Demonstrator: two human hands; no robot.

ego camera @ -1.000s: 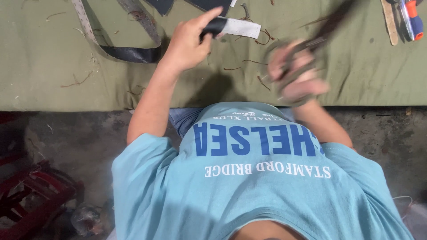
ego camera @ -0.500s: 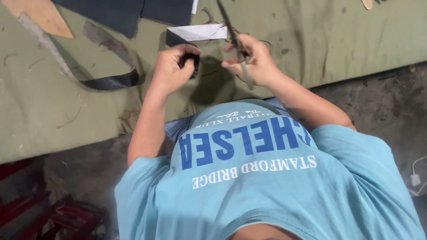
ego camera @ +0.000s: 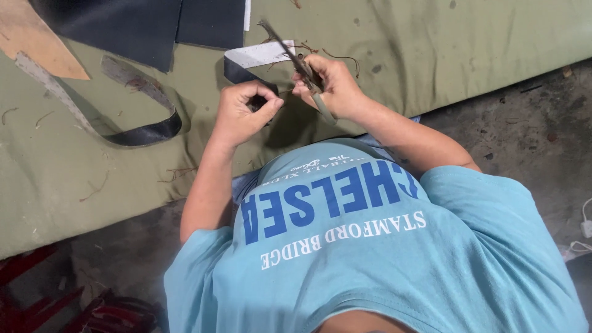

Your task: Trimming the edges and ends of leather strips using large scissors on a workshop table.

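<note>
Two hands meet over our table (ego camera: 431,55): left hand (ego camera: 243,114) pinches the dark strip (ego camera: 246,73), running up-left, while right hand (ego camera: 330,86) is clamped on scissors (ego camera: 290,52) just beside it.

The left hand (ego camera: 243,114) pinches a small dark strip (ego camera: 246,66) with a white backing. Just beside it, the right hand (ego camera: 330,86) grips scissors (ego camera: 293,52), blades angled away over the green bench (ego camera: 431,49).

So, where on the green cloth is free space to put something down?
Bare green cloth lies right of the right hand; another patch below the looped strap. Crowded around the left hand, scissors and dark sheets.
</note>
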